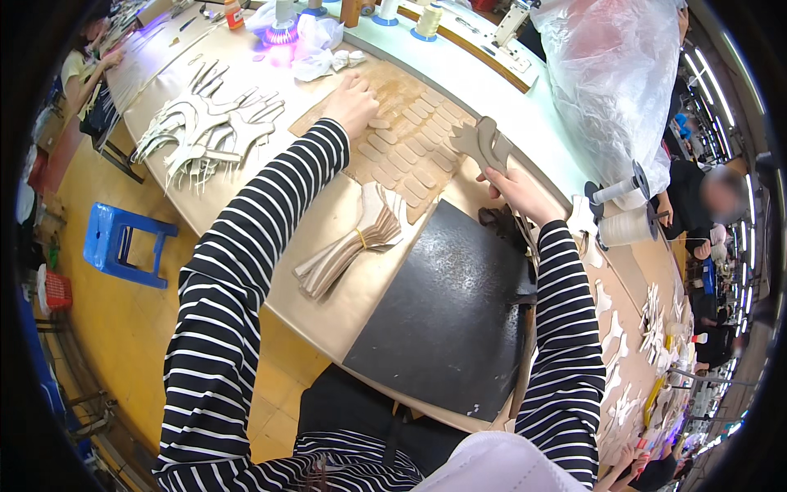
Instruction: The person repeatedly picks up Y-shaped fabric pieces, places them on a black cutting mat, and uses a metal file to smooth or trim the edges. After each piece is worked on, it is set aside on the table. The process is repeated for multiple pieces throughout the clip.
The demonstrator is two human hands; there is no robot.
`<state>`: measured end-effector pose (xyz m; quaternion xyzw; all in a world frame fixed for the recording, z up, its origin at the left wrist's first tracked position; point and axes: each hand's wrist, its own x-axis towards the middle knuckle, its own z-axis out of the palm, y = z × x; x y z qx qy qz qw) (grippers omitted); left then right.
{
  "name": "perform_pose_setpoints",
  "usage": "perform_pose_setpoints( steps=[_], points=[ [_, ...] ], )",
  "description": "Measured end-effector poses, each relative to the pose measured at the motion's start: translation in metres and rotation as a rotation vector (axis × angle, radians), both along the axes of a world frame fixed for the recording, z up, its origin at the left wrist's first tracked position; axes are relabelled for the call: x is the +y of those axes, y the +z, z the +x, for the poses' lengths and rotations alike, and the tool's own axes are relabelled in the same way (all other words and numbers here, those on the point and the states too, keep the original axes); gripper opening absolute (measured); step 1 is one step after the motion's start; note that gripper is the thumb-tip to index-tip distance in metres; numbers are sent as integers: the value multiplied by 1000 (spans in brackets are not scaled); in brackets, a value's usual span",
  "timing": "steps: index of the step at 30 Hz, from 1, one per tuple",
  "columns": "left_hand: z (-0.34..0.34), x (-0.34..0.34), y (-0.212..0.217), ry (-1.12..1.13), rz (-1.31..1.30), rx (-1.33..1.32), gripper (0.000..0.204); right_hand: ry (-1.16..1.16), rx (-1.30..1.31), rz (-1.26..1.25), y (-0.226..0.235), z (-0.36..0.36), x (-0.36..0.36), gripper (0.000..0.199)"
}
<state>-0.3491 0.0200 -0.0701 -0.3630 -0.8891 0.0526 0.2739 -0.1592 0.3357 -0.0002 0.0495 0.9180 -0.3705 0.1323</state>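
I had the right hand (518, 193) clamped on brown cutouts (484, 146) by the far edge of the counter (328, 328); whether the left hand (351, 108) gripped, I couldn't tell. Patches (406, 153) lay in rows; a banded bundle (375, 224) looked untouched.

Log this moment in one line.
left hand: over brown flat board bearing beige oval pieces | right hand: holding taupe flat curved pieces

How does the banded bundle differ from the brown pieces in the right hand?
The banded bundle lies on the table, while the brown pieces are held in the right hand. The banded bundle is a thick stack; the brown pieces make a thinner one. The banded bundle's top looks paler than the brown pieces. Both consist of flat, curved cutouts.
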Motion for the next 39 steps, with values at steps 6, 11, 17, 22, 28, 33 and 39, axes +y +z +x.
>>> perform_pose_setpoints(
  steps=[6,11,17,22,28,33,39],
  points=[
    [-4,-7,17,106,29,-440,13,16,27,-3,2,0,4,48],
    [-11,-2,33,73,102,-542,29,5,38,13,7,-6,1,49],
    [-1,14,21,313,218,-614,58,10,31,-8,7,-6,2,49],
    [16,20,25,544,507,-705,44,-22,41,-14,-4,-8,8,49],
    [52,84,33,-8,154,-627,37,-37,53,-74,-6,-10,5,49],
    [57,128,17,-13,-27,-566,34,-54,19,-90,2,-4,4,48],
    [49,132,2,17,0,-629,37,-84,107,-216,7,-3,11,51]
  ],
)
